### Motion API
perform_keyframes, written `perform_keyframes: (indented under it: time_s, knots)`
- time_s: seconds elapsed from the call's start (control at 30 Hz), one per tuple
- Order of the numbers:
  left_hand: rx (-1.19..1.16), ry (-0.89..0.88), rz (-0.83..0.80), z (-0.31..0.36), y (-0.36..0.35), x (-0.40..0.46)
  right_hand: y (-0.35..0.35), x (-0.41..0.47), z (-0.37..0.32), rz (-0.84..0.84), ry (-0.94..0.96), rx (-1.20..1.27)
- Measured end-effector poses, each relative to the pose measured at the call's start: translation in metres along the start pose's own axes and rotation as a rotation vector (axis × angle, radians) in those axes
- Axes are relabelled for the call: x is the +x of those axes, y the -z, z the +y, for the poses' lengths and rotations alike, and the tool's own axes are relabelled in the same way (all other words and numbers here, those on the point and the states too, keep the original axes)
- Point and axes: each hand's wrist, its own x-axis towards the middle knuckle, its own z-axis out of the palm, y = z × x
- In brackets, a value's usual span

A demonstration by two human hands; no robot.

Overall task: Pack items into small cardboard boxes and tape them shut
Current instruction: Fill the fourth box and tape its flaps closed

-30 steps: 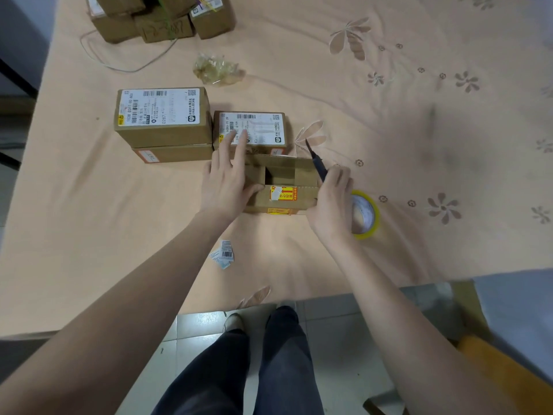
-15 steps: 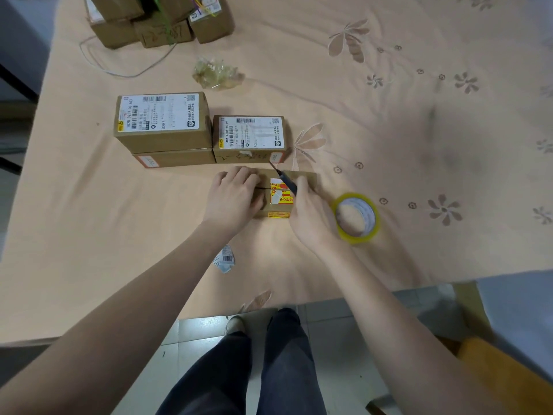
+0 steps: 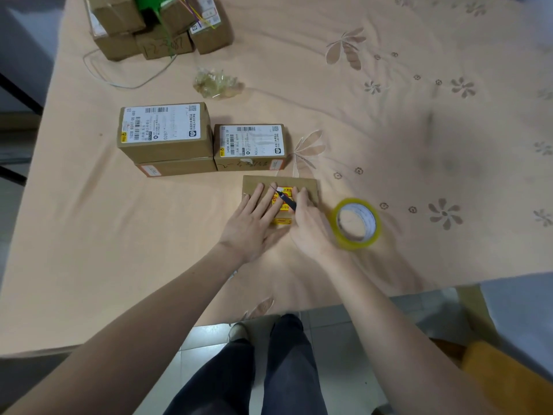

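A small cardboard box [image 3: 308, 187] with a yellow and red label lies on the table in front of me, its flaps folded down. My left hand [image 3: 254, 218] presses flat on its top with straight fingers. My right hand [image 3: 308, 223] rests on the box's right side and grips a thin dark pen-like tool [image 3: 285, 199], whose tip points up-left over the label. A roll of clear tape with a yellow rim [image 3: 356, 223] lies just right of my right hand.
Two stacked labelled boxes [image 3: 164, 136] and a smaller labelled box [image 3: 250, 146] stand behind the small box. More boxes [image 3: 158, 28] are piled at the far left with a thin cord. A crumpled wad of tape [image 3: 217, 83] lies mid-table. The table's near edge [image 3: 299, 310] is close to my legs.
The box's flaps were open and are now folded shut. My left hand came down from the raised flap and flattened on top. My right hand moved left onto the box with the tool.
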Motion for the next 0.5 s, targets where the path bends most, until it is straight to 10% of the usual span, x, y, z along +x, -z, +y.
perform_keyframes:
  time_s: [0.2,0.33,0.5]
  knots:
    - [-0.083,0.006,-0.006,0.0,0.005,-0.001,0.02,-0.002,0.011,0.196,-0.085,0.348]
    - [-0.23,0.053,-0.023,0.003,0.012,0.0,0.025,-0.023,0.043,0.436,-0.25,0.15]
    - [-0.295,0.113,0.069,0.008,0.019,0.0,0.004,-0.046,0.068,0.212,-0.315,-0.069]
